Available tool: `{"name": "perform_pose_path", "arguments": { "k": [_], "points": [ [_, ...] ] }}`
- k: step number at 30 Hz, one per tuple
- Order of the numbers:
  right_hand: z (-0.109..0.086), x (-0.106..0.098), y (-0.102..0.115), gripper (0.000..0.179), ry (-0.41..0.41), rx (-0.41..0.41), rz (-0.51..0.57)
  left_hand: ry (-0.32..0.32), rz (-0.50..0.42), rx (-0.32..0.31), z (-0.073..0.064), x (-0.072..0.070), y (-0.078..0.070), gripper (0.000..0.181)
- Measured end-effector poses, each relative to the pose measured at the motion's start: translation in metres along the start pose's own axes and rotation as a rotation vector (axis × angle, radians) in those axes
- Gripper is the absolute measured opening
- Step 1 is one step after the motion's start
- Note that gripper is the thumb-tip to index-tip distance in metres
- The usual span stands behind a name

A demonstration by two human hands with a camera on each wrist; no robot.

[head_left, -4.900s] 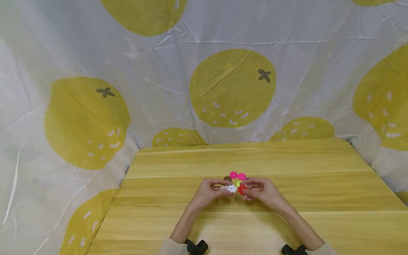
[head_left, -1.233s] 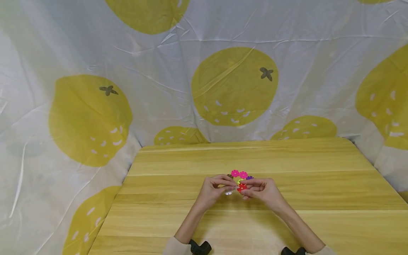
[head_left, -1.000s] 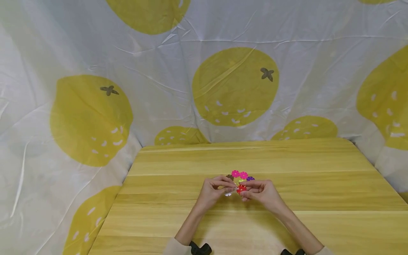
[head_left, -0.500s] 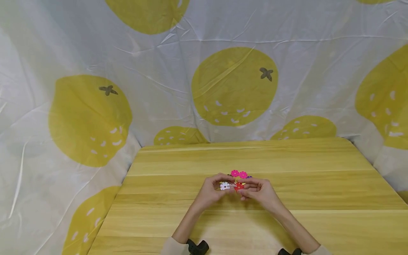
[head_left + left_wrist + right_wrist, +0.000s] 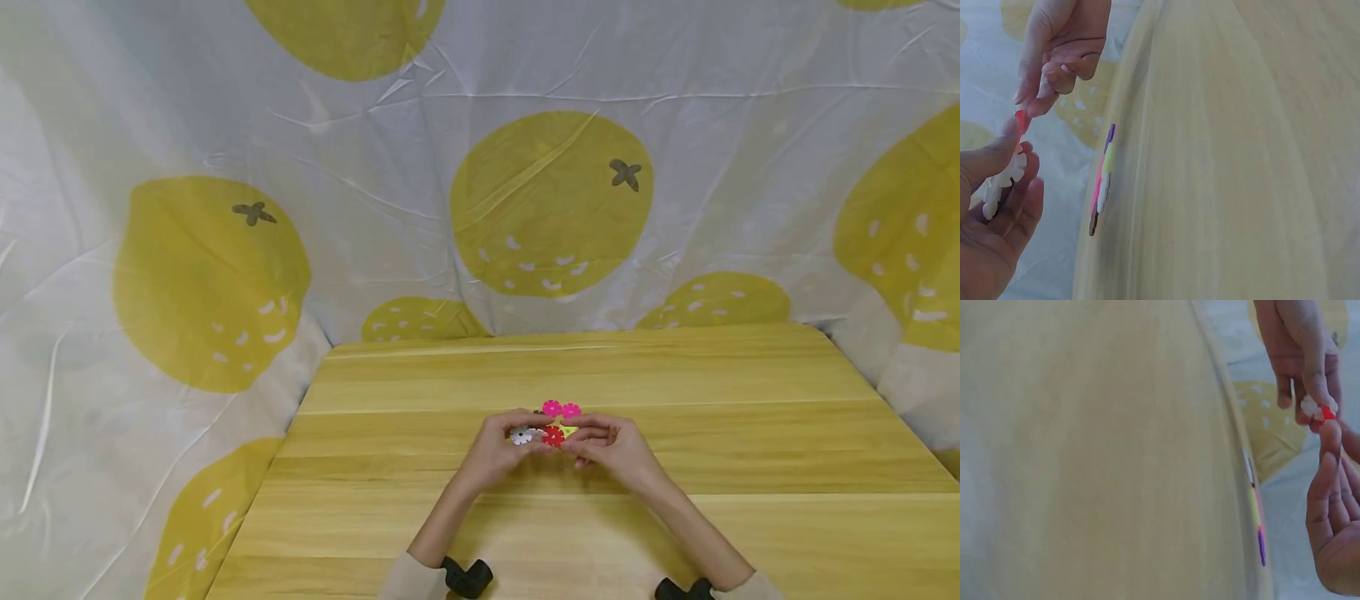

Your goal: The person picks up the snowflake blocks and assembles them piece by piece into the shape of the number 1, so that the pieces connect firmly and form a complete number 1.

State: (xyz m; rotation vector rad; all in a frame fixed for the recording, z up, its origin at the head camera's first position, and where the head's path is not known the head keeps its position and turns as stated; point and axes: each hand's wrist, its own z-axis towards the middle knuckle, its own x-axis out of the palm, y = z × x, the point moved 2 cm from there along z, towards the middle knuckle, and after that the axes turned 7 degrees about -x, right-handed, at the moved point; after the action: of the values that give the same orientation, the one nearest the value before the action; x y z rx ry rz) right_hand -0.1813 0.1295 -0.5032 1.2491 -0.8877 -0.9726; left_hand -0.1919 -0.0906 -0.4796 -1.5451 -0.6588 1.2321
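Your left grip [image 5: 489, 447] pinches the white pieces [image 5: 521, 436], and your right grip [image 5: 621, 446] pinches the red piece [image 5: 553, 436], just to their right. You hold all above the counter [image 5: 712, 400]; the pink pieces [image 5: 552, 407] lie farther away.

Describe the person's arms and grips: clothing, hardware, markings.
Left grip and right grip are human and ungloved. Left sleeve and right sleeve: pale beige, plain where visible. Beside them, chunky rounded black hardware: left unit, right unit. No cables or markings that I can make out.
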Motion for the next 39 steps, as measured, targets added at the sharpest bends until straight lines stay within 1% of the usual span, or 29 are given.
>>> {"name": "perform_pose_path", "arguments": {
  "k": [3,7,10,14,20,23,27,30,32,36,39],
  "points": [
    [0.003,-0.011,0.003,0.045,-0.030,-0.001,-0.092,-0.006,-0.032,-0.026,0.001,-0.004,0.002,0.032],
    [0.007,-0.029,0.006,0.039,-0.110,0.055,-0.217,-0.007,-0.075,-0.046,0.002,-0.007,0.006,0.030],
    [0.010,-0.039,0.004,0.036,-0.152,0.102,-0.264,0.005,-0.108,-0.053,0.002,-0.008,0.010,0.028],
    [0.013,-0.044,0.002,0.036,-0.154,0.136,-0.300,0.027,-0.142,-0.069,0.002,-0.008,0.012,0.029],
    [0.018,-0.044,-0.004,0.036,-0.137,0.174,-0.331,0.094,-0.206,-0.103,0.001,-0.005,0.011,0.032],
    [0.022,-0.043,-0.006,0.036,-0.131,0.179,-0.342,0.110,-0.200,-0.133,0.000,-0.004,0.011,0.032],
    [0.027,-0.042,-0.008,0.035,-0.116,0.147,-0.384,0.101,-0.179,-0.151,0.000,-0.003,0.012,0.033],
    [0.029,-0.040,-0.009,0.034,-0.110,0.113,-0.446,0.088,-0.169,-0.148,0.000,-0.002,0.013,0.032],
    [0.030,-0.039,-0.009,0.032,-0.123,0.107,-0.491,0.076,-0.156,-0.143,0.001,-0.002,0.013,0.031],
    [0.029,-0.037,-0.009,0.028,-0.155,0.123,-0.567,0.056,-0.131,-0.135,0.000,-0.002,0.012,0.031],
    [0.027,-0.036,-0.008,0.027,-0.157,0.128,-0.595,0.041,-0.121,-0.129,0.000,-0.002,0.011,0.030]
  ]
}}
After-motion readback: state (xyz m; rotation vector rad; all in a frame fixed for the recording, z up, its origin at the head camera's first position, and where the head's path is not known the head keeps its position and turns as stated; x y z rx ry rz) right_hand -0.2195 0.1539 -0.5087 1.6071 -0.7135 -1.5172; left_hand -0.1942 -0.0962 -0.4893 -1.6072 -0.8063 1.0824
